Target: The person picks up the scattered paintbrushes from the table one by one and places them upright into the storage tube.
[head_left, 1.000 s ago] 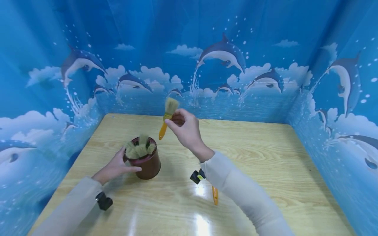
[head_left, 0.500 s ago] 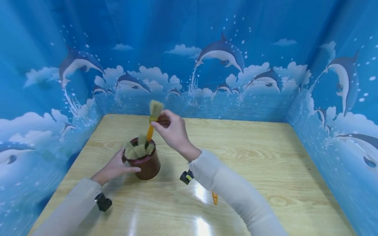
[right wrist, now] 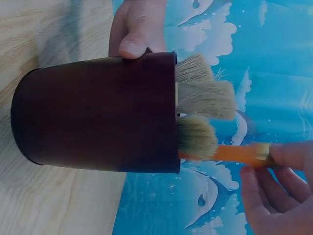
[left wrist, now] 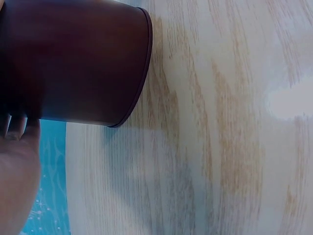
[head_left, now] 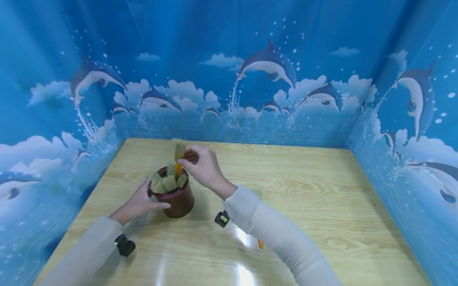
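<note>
A dark brown, round brush pot point(head_left: 181, 203) stands on the table at left of centre, with several pale-bristled paintbrushes point(head_left: 165, 183) in it, bristles up. My left hand point(head_left: 139, 204) grips the pot from the left, its thumb on the near side below the rim. Over the far right of the rim, my right hand point(head_left: 205, 167) pinches another paintbrush point(head_left: 179, 149) by its ferrule, bristles up. In the right wrist view that brush's orange handle point(right wrist: 237, 153) points into the pot's mouth, its lower end hidden behind other bristles.
One more paintbrush point(head_left: 260, 243) lies on the wooden table point(head_left: 322, 198), mostly covered by the right sleeve. A blue dolphin-print curtain point(head_left: 229, 79) closes in the back and both sides. Each forearm carries a small black camera point(head_left: 125, 244).
My right hand has moved left and down with the paintbrush, from beside the pot to over it, and the handle now dips inside. The left hand has kept its grip on the pot.
</note>
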A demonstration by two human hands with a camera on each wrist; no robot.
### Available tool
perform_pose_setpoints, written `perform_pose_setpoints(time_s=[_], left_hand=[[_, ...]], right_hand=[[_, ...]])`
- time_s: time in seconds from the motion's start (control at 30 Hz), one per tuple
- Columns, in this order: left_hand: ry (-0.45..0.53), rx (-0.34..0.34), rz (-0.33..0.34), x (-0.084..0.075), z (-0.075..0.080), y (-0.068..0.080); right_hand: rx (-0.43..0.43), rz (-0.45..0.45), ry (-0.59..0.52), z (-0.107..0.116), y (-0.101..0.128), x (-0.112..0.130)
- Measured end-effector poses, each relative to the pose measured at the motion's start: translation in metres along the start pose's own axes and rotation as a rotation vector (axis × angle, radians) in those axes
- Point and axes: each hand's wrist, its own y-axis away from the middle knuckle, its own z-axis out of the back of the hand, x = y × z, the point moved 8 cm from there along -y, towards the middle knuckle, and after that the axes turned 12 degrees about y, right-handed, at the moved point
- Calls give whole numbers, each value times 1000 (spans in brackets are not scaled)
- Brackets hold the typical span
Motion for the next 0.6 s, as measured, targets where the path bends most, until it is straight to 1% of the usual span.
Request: perform_pose_setpoints(time_s=[0.13,0.2,0.27,0.4,0.5,0.6], left_hand=[[10,10,-17,0,0,-1],[19,10,-22,0,0,-1],[21,10,-22,0,-1,-1],[13,2,7,1,0,1],[10,-2,22,0,1,2],[5,-4,28,-2,2,3]], right_hand=[[68,-39,-37,-4,4,-9],[84,-54,-58,-2,6,-16],[86,-68,-52,1,9,-24],[77,-121,-24,13,16,-48],[71,-170,-3,23,22,-67],[58,-198,17,33,28,-82]])
